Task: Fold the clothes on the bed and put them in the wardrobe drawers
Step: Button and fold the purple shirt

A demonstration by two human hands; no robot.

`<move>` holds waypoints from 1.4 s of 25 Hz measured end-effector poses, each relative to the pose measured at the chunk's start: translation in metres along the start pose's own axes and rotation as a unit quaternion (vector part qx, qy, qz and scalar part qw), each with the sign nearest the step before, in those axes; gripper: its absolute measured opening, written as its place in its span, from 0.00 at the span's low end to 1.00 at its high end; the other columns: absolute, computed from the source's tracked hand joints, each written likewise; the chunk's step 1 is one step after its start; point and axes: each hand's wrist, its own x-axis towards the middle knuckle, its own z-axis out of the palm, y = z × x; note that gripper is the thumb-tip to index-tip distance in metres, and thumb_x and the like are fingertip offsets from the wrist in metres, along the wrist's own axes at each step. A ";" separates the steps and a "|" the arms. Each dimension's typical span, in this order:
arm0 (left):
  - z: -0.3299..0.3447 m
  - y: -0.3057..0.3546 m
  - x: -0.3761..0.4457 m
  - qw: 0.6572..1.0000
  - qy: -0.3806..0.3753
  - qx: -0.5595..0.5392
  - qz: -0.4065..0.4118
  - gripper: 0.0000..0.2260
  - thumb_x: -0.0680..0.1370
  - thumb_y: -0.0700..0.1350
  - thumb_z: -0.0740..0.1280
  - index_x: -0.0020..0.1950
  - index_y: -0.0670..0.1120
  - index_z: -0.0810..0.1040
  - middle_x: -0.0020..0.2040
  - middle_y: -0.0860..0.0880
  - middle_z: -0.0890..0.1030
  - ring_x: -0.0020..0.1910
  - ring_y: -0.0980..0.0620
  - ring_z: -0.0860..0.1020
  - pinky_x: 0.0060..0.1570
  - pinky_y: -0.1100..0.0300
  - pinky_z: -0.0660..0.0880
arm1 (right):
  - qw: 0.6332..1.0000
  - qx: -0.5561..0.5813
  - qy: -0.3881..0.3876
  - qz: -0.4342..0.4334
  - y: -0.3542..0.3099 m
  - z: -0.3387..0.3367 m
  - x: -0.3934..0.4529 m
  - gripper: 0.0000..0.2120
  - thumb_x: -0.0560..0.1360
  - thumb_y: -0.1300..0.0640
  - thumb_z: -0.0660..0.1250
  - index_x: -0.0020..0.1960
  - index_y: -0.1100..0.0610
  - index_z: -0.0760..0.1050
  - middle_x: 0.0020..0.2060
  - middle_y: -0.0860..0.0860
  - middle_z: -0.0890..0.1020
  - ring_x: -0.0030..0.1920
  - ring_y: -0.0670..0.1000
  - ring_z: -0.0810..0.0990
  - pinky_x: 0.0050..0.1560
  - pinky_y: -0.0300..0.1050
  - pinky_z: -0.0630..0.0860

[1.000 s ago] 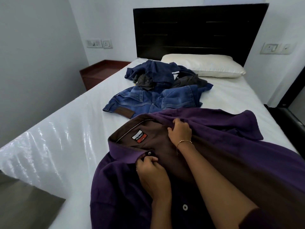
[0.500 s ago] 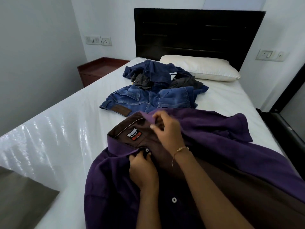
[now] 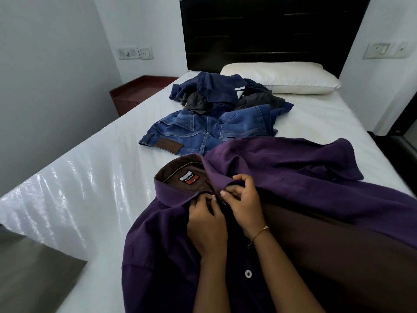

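The purple shirt (image 3: 293, 177) lies flat on the bed (image 3: 90, 188), near the person, so it can be closed up before folding. Both hands meet at the collar. The left hand (image 3: 206, 224) pinches the button side, and the right hand (image 3: 244, 205) pinches the other edge, likely to do up the top button. A moment ago the right hand was higher, lifting the collar across. The jeans (image 3: 203, 129) wait behind.
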 end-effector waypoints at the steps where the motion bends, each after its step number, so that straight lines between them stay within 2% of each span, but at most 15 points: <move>1: 0.001 0.001 -0.001 1.000 0.002 -0.004 0.003 0.08 0.78 0.46 0.63 0.52 0.44 0.80 0.53 0.45 0.78 0.48 0.44 0.78 0.41 0.61 0.65 | 0.999 0.033 0.005 0.010 0.000 -0.002 0.001 0.19 0.72 0.70 0.67 0.49 0.48 0.66 0.38 0.50 0.80 0.40 0.44 0.79 0.41 0.32 0.75; 3: 0.002 0.001 -0.004 1.000 0.005 -0.012 0.008 0.07 0.78 0.45 0.63 0.49 0.44 0.79 0.50 0.46 0.78 0.46 0.45 0.78 0.40 0.61 0.64 | 0.996 0.087 0.013 0.030 0.000 -0.004 0.003 0.18 0.73 0.70 0.65 0.49 0.49 0.66 0.38 0.50 0.79 0.39 0.45 0.78 0.41 0.32 0.76; 5: 0.004 -0.001 -0.003 0.999 0.003 -0.037 0.006 0.06 0.77 0.45 0.64 0.46 0.44 0.78 0.45 0.47 0.79 0.43 0.46 0.78 0.39 0.59 0.68 | 0.992 0.119 0.011 0.044 -0.002 -0.005 0.004 0.18 0.74 0.71 0.64 0.50 0.49 0.66 0.38 0.50 0.79 0.39 0.46 0.79 0.41 0.33 0.77; 7: 0.006 -0.005 -0.001 0.998 -0.003 -0.058 0.003 0.05 0.76 0.44 0.66 0.43 0.44 0.79 0.41 0.47 0.81 0.39 0.48 0.78 0.39 0.57 0.72 | 0.991 0.127 -0.003 0.044 -0.002 -0.004 0.003 0.19 0.74 0.72 0.63 0.51 0.49 0.66 0.39 0.51 0.79 0.39 0.45 0.79 0.42 0.34 0.77; 10: 0.008 -0.007 -0.002 0.997 0.001 -0.076 0.016 0.05 0.75 0.43 0.67 0.40 0.44 0.80 0.37 0.48 0.81 0.35 0.49 0.78 0.37 0.59 0.72 | 0.994 0.105 -0.038 0.022 -0.003 -0.006 0.002 0.22 0.73 0.74 0.64 0.54 0.50 0.65 0.41 0.51 0.79 0.43 0.47 0.79 0.46 0.37 0.78; 13: 0.010 -0.009 -0.001 0.994 0.001 -0.104 0.013 0.06 0.76 0.42 0.67 0.41 0.44 0.81 0.37 0.48 0.82 0.35 0.50 0.78 0.37 0.59 0.73 | 0.997 0.052 -0.053 -0.014 -0.003 -0.010 0.000 0.26 0.70 0.75 0.65 0.55 0.49 0.63 0.43 0.52 0.78 0.46 0.48 0.79 0.49 0.37 0.77; 19: 0.011 -0.014 0.004 0.989 -0.017 -0.145 -0.007 0.06 0.76 0.40 0.66 0.42 0.45 0.82 0.37 0.50 0.82 0.36 0.52 0.78 0.38 0.61 0.73 | 0.991 -0.070 -0.036 -0.107 0.002 -0.007 -0.001 0.29 0.68 0.74 0.67 0.56 0.48 0.62 0.40 0.51 0.78 0.40 0.41 0.79 0.44 0.31 0.75; 23: 0.013 -0.017 0.006 0.985 -0.010 -0.169 -0.027 0.06 0.76 0.40 0.66 0.42 0.47 0.81 0.38 0.48 0.83 0.35 0.50 0.79 0.37 0.55 0.78 | 0.985 -0.087 -0.066 -0.131 0.002 -0.009 -0.002 0.30 0.69 0.73 0.68 0.55 0.42 0.62 0.40 0.50 0.78 0.41 0.42 0.79 0.45 0.32 0.75; 26: 0.014 -0.018 0.008 0.983 0.027 -0.178 -0.042 0.05 0.76 0.39 0.67 0.45 0.46 0.83 0.43 0.47 0.83 0.40 0.49 0.80 0.44 0.54 0.78 | 0.985 -0.073 -0.078 -0.132 0.003 -0.008 0.000 0.29 0.72 0.73 0.63 0.57 0.42 0.62 0.39 0.48 0.80 0.42 0.44 0.80 0.48 0.35 0.77; 29: 0.015 -0.017 0.007 0.983 0.047 -0.173 -0.039 0.05 0.74 0.38 0.68 0.45 0.43 0.84 0.42 0.47 0.84 0.41 0.51 0.80 0.47 0.57 0.77 | 0.990 -0.056 -0.078 -0.106 0.005 -0.008 0.001 0.29 0.72 0.74 0.64 0.56 0.41 0.64 0.38 0.47 0.81 0.42 0.44 0.82 0.48 0.37 0.78; 32: 0.015 -0.017 0.006 0.979 0.056 -0.192 -0.040 0.05 0.73 0.36 0.69 0.46 0.40 0.84 0.40 0.50 0.83 0.37 0.60 0.79 0.44 0.67 0.76 | 0.990 -0.058 -0.079 -0.098 0.005 -0.007 -0.001 0.29 0.69 0.73 0.68 0.56 0.44 0.64 0.38 0.47 0.81 0.40 0.41 0.81 0.46 0.31 0.76; 35: 0.015 -0.015 0.005 0.969 0.049 -0.239 -0.046 0.04 0.73 0.36 0.70 0.45 0.42 0.83 0.36 0.56 0.81 0.36 0.67 0.79 0.38 0.75 0.73 | 0.987 -0.086 -0.060 -0.121 0.006 -0.002 -0.001 0.27 0.69 0.73 0.68 0.62 0.54 0.67 0.39 0.51 0.81 0.40 0.43 0.81 0.45 0.30 0.76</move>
